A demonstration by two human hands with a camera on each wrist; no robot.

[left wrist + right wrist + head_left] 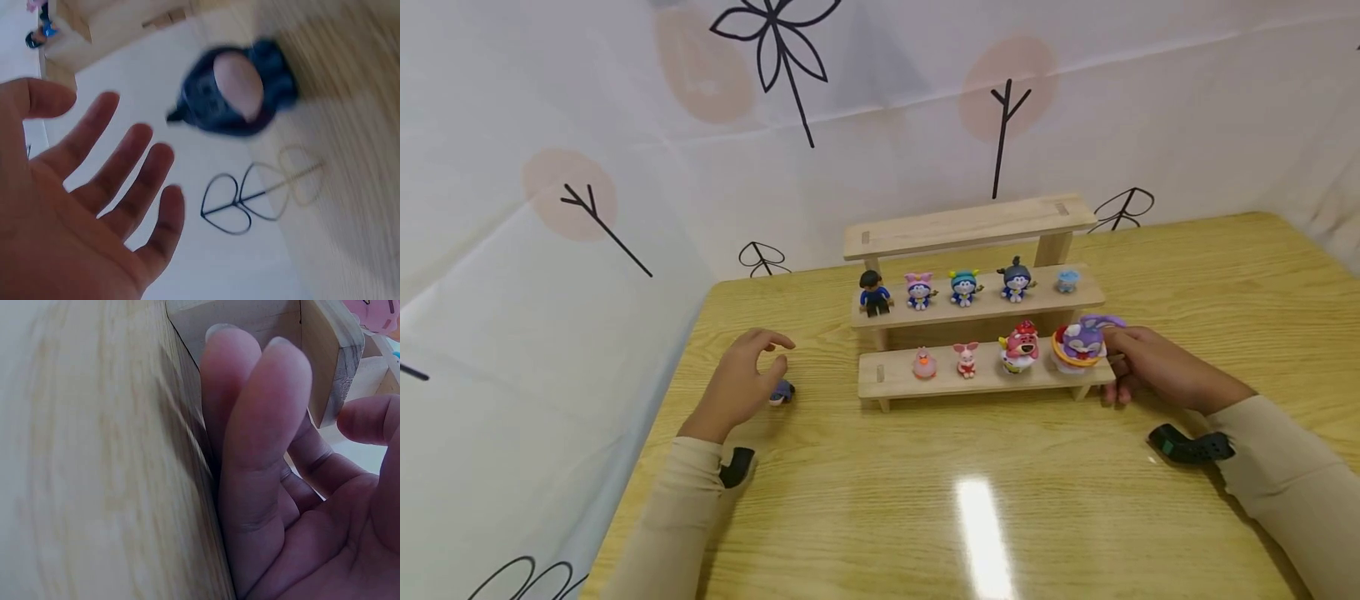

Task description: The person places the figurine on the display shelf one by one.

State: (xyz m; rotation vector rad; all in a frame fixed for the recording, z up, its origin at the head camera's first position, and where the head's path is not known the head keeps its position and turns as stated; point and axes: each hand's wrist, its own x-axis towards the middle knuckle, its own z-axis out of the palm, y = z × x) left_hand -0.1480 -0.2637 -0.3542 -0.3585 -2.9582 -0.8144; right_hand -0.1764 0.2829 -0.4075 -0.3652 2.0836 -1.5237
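Observation:
My left hand (739,385) hovers at the shelf's left with fingers spread and slightly bent, holding nothing. Close by it on the table is a small dark blue figurine (782,392); in the left wrist view, the figurine (234,90) shows a pale oval patch and a pointed tip, apart from the fingertips. My right hand (1161,367) grips the right end of the stepped wooden shelf (940,385). In the right wrist view, the thumb lies at the board's corner and curled fingers (265,412) reach beneath it. Beside that hand sits a purple long-eared figurine (1082,342) in a round cup.
A red bear figurine (1019,348), a piglet (966,360) and a pink duck (924,364) share the lowest step. Several figurines, including a black-haired doll (874,293), and a small blue cup (1067,281) line the middle step. A patterned cloth (880,167) hangs behind the table.

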